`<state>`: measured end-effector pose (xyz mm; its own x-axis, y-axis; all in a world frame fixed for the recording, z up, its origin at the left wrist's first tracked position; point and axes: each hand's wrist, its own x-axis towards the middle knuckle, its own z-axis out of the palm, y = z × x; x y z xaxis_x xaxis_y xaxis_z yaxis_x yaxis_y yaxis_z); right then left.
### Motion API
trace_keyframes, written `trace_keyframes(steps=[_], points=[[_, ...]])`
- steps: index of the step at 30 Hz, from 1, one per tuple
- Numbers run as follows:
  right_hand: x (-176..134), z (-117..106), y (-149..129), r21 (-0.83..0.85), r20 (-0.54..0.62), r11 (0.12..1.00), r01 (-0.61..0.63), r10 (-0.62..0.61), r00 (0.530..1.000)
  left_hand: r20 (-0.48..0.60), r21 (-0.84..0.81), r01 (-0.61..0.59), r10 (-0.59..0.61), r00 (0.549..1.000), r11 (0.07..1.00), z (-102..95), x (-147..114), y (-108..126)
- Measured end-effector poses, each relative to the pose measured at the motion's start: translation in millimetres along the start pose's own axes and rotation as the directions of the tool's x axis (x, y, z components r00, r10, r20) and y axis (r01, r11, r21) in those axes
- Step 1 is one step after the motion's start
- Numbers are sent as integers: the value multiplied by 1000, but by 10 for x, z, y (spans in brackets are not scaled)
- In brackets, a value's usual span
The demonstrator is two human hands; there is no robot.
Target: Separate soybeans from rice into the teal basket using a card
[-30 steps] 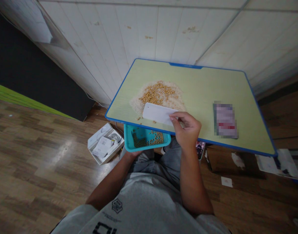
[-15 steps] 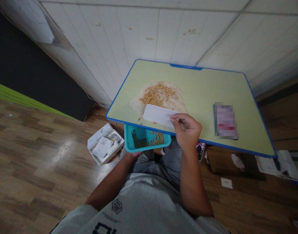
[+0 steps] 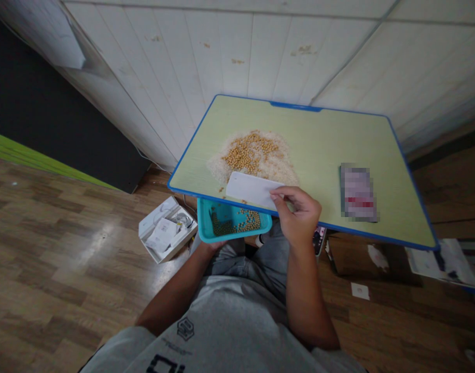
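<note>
My right hand pinches one end of a flat white plastic strip between thumb and fingers. The strip lies low over the near edge of the yellow-green table, just in front of a heap of soybeans mixed with white rice grains. A few loose beans sit beside the strip. Below that edge, my left hand supports a teal plastic basket from underneath, its fingers mostly hidden. Soybeans cover part of the basket's bottom.
A blurred-out phone-shaped object lies on the table's right side. On the floor at left stands an open white box with papers and cables. A cardboard box is under the table at right. The panelled wall rises behind the table.
My right hand has drawn the white strip slightly toward me, closer to the table's near edge. The basket and my left hand stay in nearly the same place.
</note>
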<state>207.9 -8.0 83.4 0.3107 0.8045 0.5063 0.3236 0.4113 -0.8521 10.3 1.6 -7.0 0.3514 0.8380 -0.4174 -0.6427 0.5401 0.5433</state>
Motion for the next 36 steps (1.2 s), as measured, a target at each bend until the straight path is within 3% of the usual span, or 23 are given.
trace_keyframes(steps=[4, 9, 20, 36], points=[[-18, -16, -25, -2, 18, 1000, 3, -3, 1000, 118, -179, 24, -3, 993, 984, -142, 54, -44], [-29, -27, -57, 9, 33, 1000, 27, -28, 999, 162, -194, 23, 9, 987, 981, -168, 66, -45], [-2, 17, -95, 29, 56, 999, 45, -46, 997, 165, -209, 40, -5, 986, 977, -265, 98, -88], [-36, 60, -83, -3, 60, 1000, 30, -30, 998, 105, -241, 39, -14, 994, 970, -176, 45, -13]])
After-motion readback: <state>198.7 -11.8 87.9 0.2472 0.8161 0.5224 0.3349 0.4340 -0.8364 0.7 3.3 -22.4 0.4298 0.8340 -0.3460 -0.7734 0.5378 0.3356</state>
